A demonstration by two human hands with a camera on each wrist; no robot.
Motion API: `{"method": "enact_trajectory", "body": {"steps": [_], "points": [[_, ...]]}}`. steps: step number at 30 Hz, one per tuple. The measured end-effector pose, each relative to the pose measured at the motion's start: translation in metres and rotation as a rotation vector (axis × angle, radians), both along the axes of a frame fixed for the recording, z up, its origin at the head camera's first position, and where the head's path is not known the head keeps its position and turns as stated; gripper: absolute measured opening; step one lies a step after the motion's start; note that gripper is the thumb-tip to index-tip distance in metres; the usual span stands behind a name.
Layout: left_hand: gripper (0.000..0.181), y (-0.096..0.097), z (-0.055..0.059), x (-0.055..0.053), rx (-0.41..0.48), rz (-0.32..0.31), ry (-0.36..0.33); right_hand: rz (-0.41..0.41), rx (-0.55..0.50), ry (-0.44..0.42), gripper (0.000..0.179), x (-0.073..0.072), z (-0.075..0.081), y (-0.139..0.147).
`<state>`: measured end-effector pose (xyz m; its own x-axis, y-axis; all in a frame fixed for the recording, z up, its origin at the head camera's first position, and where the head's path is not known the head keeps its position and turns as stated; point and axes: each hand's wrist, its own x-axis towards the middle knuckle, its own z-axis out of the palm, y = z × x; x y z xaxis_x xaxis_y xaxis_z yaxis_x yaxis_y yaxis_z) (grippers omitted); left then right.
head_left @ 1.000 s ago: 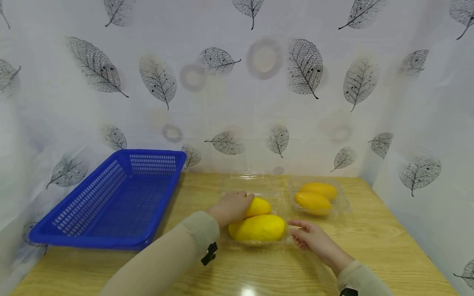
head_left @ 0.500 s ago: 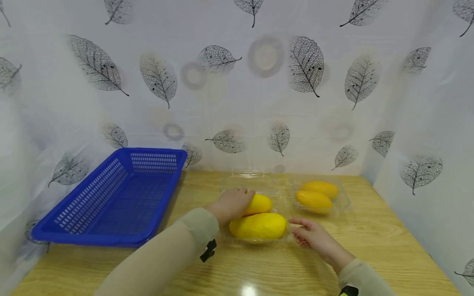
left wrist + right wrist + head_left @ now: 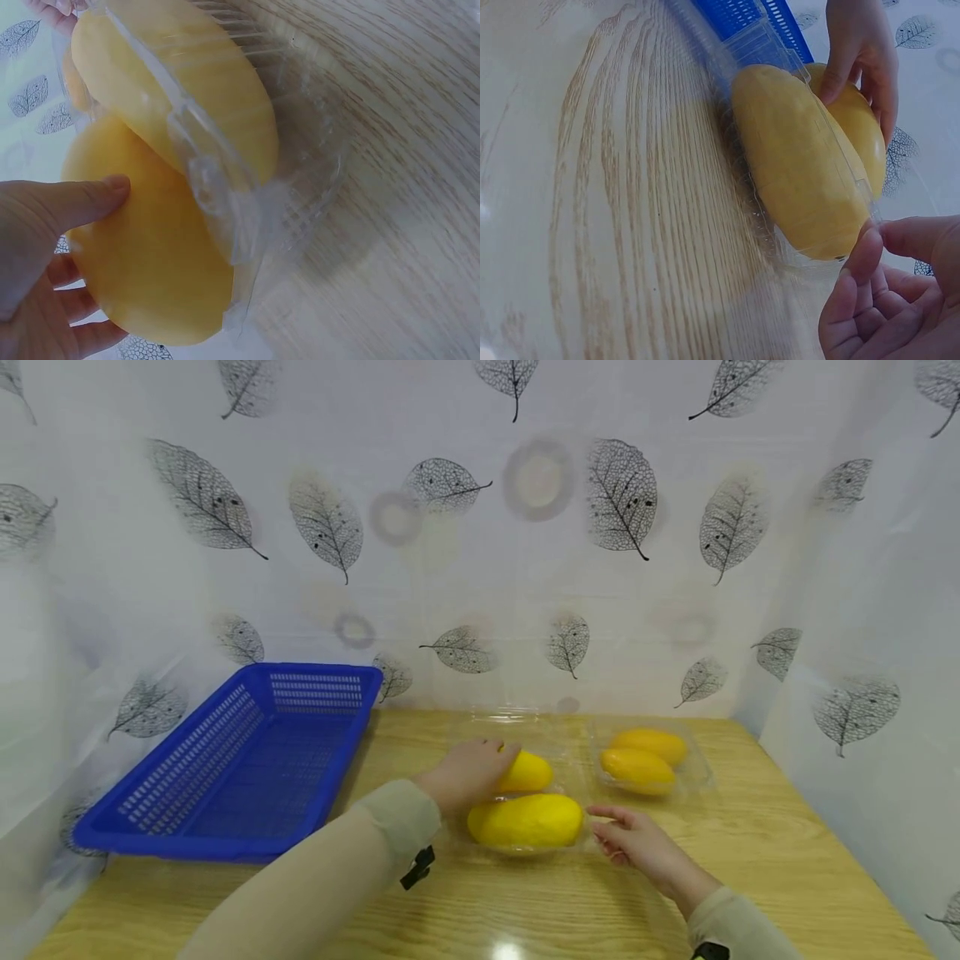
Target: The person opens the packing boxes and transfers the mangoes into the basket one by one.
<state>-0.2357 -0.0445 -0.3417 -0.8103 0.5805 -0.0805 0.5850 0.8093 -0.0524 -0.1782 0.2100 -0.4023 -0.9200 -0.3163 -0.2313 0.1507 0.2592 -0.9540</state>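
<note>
My left hand [image 3: 468, 772] grips the rear yellow mango [image 3: 529, 772], thumb on its near side and fingers round the far side in the left wrist view. This mango sits tilted, partly out over the rim of a clear plastic container [image 3: 307, 176]. A second yellow mango [image 3: 528, 821] lies along the front of the same container, seen through its wall in both wrist views. At the container's right end my right hand [image 3: 641, 847] pinches the rim between thumb and index finger, the other fingers curled. The left palm is hidden in the head view.
A blue plastic basket [image 3: 180, 846] with slotted walls stands on the left of the wooden table [image 3: 757, 843]. At the back right, another clear container [image 3: 701, 764] holds two orange-yellow mangoes [image 3: 637, 769]. The open clear lid [image 3: 510, 724] lies behind the middle container. A leaf-print curtain [image 3: 480, 568] surrounds the table.
My left hand and the rear mango have risen slightly, and a gap now shows between the two mangoes. The right hand keeps its hold on the container's end.
</note>
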Motion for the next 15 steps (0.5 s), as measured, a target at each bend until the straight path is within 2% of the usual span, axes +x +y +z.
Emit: {"method": "enact_trajectory", "body": {"steps": [10, 15], "points": [[0.058, 0.002, 0.009, 0.004, -0.060, -0.043, 0.064, 0.003, 0.012, 0.001, 0.051, 0.001, 0.003, 0.001], [0.053, 0.002, 0.016, 0.006, -0.056, -0.079, 0.086, 0.007, 0.007, -0.007, 0.051, 0.002, 0.002, 0.001]]}}
